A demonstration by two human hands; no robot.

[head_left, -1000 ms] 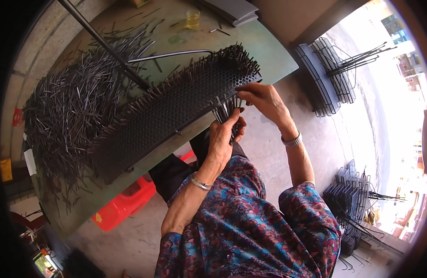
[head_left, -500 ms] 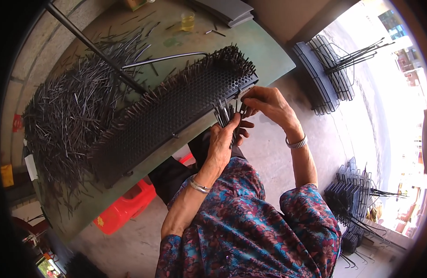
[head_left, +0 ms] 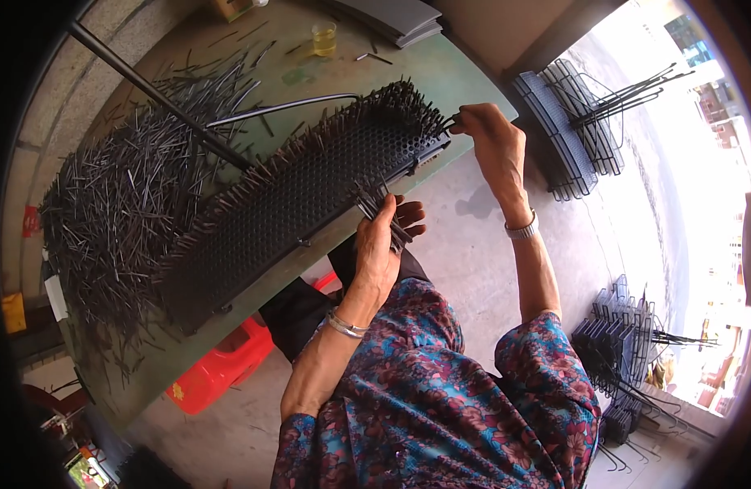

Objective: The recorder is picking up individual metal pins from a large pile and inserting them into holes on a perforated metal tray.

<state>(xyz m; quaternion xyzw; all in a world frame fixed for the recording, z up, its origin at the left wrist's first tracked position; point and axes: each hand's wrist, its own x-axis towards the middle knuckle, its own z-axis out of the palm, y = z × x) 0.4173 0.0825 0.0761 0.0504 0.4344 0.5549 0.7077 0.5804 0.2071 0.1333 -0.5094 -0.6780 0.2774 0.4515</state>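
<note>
1. Left hand (head_left: 379, 240): low centre, at near edge of panel. Thumb pressed over a bundle of thin, dark grey strips (head_left: 374, 205), clamping it against the palm side; other fingers loosely curled out to the right. Bundle tips point up toward the panel; touching or not, can't tell.
2. Right hand (head_left: 496, 151): raised just beside the panel's right end, thumb and fingertips pinched together on short dark strip pieces (head_left: 450, 122). Count unclear, too small.
3. Long black panel full of small round holes (head_left: 286, 200): lies slantwise along the near side of a green-topped table (head_left: 473, 85), right end higher in view. Short, dark upright strips (head_left: 398, 106) line its far edge, packed thickest at the right end; middle and near holes look bare.
4. Large heap of loose, thin, dark strips (head_left: 119, 212): on table, left of and behind panel, strays scattered around.
5. Straight dark metal pole (head_left: 147, 85) crosses over the heap toward panel's far edge; slim curved metal rod (head_left: 282, 106) branches from it to the right.
6. Far side of table: clear glass of yellow liquid (head_left: 324, 39), then stack of flat grey sheets (head_left: 400, 18) to its right.
7. Red plastic container (head_left: 222, 367): below table's near edge.
8. Black wire racks (head_left: 612, 338): floor, far right.
</note>
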